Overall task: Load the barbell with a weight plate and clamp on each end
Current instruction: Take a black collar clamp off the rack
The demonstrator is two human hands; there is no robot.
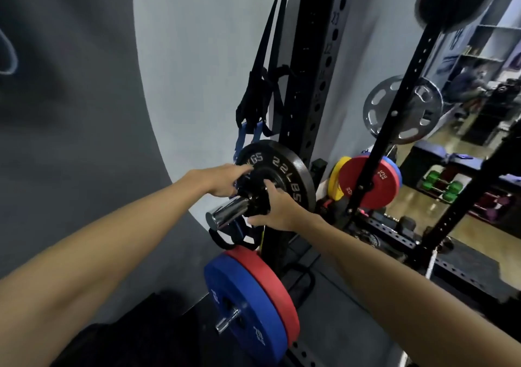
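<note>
A black weight plate (293,169) marked 22 LBS sits on the chrome barbell sleeve (228,210), whose end points toward me. A black clamp (255,197) is on the sleeve, pressed against the plate's face. My left hand (222,179) grips the clamp from the left, fingers over its top. My right hand (275,208) holds it from the right and below, thumb under the sleeve. Much of the clamp is hidden by my fingers.
A black rack upright (315,84) stands just behind the plate, with black and blue straps (253,113) hanging on it. Below, a blue plate (239,307) and a red plate (270,276) sit on a storage peg. More plates (369,180) hang at right.
</note>
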